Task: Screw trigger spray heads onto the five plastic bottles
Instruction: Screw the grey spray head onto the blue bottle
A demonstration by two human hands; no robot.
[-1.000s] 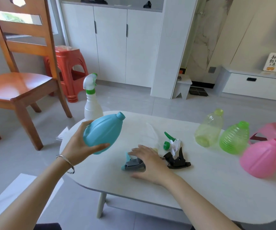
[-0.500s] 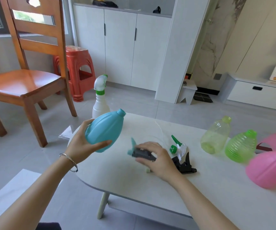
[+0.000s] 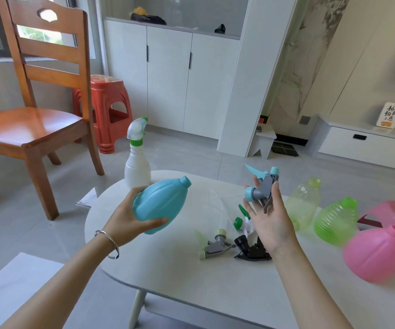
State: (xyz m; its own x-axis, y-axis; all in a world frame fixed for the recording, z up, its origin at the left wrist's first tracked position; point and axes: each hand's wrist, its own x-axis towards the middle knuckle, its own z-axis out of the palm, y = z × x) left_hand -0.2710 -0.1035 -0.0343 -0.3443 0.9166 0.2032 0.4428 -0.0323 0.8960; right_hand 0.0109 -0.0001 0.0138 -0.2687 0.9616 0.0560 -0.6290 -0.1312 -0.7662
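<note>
Hidden: black spray head (image 3: 246,248) and green-white spray head (image 3: 240,218) partly behind right hand (image 3: 270,224) | Setting: white oval desk (image 3: 191,276), wooden chair (image 3: 37,115), red stool (image 3: 111,110) | Task: left hand (image 3: 130,217) grips blue bottle (image 3: 160,205) above desk, long axis tilted, neck up-right; right hand pinches blue-grey spray head (image 3: 261,186), collar toward bottle.

My left forearm (image 3: 56,281) and right forearm (image 3: 310,293) both show bare, from the bottom edge of the view up to the wrists. Round my left wrist is a thin silver bangle (image 3: 109,243), a smooth, shiny, narrow band sitting loosely just below my left hand (image 3: 130,219). My right hand (image 3: 271,224) is bare, with slim fingers.
</note>
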